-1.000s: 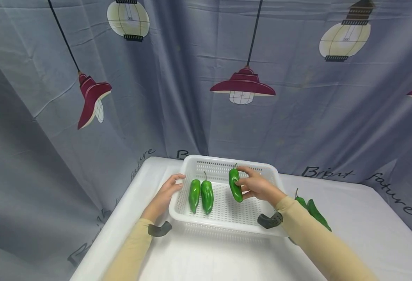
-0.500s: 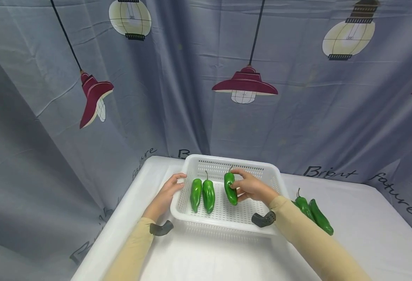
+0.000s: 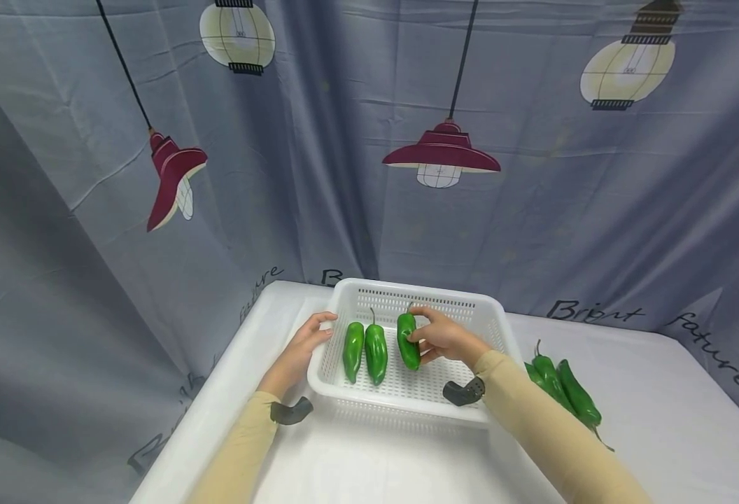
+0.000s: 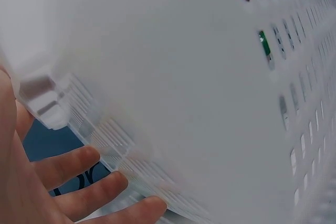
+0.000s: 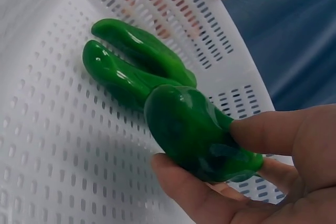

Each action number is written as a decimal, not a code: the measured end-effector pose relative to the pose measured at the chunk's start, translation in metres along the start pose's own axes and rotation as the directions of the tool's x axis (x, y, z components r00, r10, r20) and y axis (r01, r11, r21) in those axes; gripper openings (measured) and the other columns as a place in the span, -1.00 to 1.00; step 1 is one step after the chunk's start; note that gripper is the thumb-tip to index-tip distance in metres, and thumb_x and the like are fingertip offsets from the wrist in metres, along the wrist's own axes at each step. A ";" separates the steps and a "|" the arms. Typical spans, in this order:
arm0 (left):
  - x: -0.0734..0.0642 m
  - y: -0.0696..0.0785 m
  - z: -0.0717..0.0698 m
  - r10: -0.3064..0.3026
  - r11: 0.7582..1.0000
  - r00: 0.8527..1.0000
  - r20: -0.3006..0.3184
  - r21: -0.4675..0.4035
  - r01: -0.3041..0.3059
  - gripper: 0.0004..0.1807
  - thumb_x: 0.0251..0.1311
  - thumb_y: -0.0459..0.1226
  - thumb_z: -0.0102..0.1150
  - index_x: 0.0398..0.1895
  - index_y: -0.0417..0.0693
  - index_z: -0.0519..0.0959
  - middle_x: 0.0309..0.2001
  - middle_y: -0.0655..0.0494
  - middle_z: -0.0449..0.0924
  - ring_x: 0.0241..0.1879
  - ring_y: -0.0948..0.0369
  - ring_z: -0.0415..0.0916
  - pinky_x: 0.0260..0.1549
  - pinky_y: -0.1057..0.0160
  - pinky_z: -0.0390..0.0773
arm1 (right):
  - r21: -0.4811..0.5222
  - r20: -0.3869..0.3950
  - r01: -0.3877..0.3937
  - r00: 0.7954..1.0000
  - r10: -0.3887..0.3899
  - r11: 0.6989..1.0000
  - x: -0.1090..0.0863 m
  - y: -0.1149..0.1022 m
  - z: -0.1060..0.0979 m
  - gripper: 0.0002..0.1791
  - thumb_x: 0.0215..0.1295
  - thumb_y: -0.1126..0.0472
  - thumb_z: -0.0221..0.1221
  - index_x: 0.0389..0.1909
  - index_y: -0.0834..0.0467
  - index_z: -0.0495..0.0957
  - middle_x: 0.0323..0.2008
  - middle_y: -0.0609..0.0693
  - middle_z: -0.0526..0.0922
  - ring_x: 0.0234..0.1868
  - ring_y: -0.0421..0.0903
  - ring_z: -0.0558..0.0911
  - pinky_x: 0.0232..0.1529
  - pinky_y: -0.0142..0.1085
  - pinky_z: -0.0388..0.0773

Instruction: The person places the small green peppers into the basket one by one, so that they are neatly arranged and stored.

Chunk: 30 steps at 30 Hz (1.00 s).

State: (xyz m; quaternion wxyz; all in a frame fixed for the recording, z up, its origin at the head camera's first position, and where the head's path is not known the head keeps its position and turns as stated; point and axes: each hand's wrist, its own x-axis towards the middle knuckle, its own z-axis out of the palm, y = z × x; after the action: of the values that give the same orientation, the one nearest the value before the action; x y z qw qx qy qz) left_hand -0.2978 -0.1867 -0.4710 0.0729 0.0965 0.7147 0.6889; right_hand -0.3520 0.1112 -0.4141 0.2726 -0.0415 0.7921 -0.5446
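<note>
In the head view a white perforated plastic basket [image 3: 395, 404] stands on the table. Two green chili peppers lie side by side in its left half, a shorter-looking one [image 3: 353, 352] and one with a long stem [image 3: 376, 355]. My right hand [image 3: 448, 339] pinches a third green chili pepper [image 5: 184, 124] between thumb and fingers, low inside the basket and just right of those two. Its stem points toward the far wall. My left hand [image 3: 297, 355] rests against the basket's left side, its extended fingers [image 4: 100, 192] along the outer wall in the left wrist view.
Several more green chili peppers [image 3: 579, 393] lie on the white-covered table [image 3: 369, 462] right of the basket, partly behind my right sleeve [image 3: 533, 413]. A grey-blue curtain [image 3: 319, 175] printed with lamps hangs behind the table.
My right hand has moved left and slightly down with the pepper, closer to the other two. More of the peppers on the right now shows. The left hand stays at the basket.
</note>
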 end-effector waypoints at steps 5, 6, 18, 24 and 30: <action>0.000 0.000 0.001 -0.003 1.000 1.000 -0.005 -0.005 0.003 -0.58 0.56 -0.18 -0.19 0.40 -0.02 0.26 0.46 -0.22 0.28 0.25 -0.20 0.51 0.05 0.02 0.72 | -0.039 0.014 -0.023 1.000 0.024 0.999 0.005 0.002 0.005 -0.21 0.36 0.45 0.12 0.56 0.17 0.04 0.21 0.41 0.45 -0.27 0.02 0.70 -0.25 -0.05 0.79; 0.000 0.000 0.001 0.000 1.000 1.000 -0.006 -0.005 0.000 -0.58 0.56 -0.19 -0.19 0.40 -0.03 0.26 0.46 -0.23 0.28 0.24 -0.20 0.52 0.04 0.03 0.72 | -0.046 0.014 -0.033 0.999 0.033 0.998 0.005 0.002 0.006 -0.21 0.36 0.45 0.13 0.56 0.16 0.05 0.21 0.40 0.46 -0.27 0.03 0.71 -0.26 -0.05 0.79; 0.001 0.000 0.000 -0.018 1.000 1.000 -0.014 -0.020 0.018 -0.59 0.55 -0.20 -0.17 0.39 0.03 0.28 0.47 -0.17 0.29 0.23 -0.16 0.53 0.02 0.06 0.72 | -0.128 0.018 -0.064 0.998 0.066 0.990 0.008 0.004 0.013 -0.19 0.31 0.45 0.17 0.54 0.17 0.09 0.07 0.35 0.59 -0.28 0.09 0.73 -0.28 -0.05 0.78; 0.001 -0.002 -0.002 -0.005 0.999 1.000 -0.005 -0.034 0.004 -0.57 0.55 -0.20 -0.18 0.40 -0.03 0.25 0.46 -0.25 0.27 0.25 -0.22 0.50 0.02 0.05 0.72 | -0.081 0.042 -0.067 0.997 0.070 0.994 0.011 0.006 0.013 -0.12 0.23 0.55 0.11 0.56 0.21 0.02 -0.07 0.33 0.60 -0.25 0.10 0.71 -0.22 -0.05 0.80; 0.003 -0.004 -0.002 -0.002 0.999 1.000 0.007 -0.043 0.002 -0.57 0.55 -0.22 -0.18 0.40 -0.05 0.25 0.45 -0.26 0.27 0.23 -0.20 0.50 0.02 0.05 0.72 | -0.076 0.048 -0.071 0.996 0.075 0.995 0.012 0.007 0.013 -0.13 0.23 0.56 0.08 0.56 0.22 0.01 -0.13 0.27 0.60 -0.29 0.07 0.69 -0.25 -0.08 0.79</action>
State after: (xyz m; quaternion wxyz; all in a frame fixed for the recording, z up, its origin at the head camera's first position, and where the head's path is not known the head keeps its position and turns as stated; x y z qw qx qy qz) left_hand -0.3013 -0.1880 -0.4752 0.0780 0.0967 0.6995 0.7037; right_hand -0.3541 0.0992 -0.4284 0.3107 -0.0366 0.8055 -0.5034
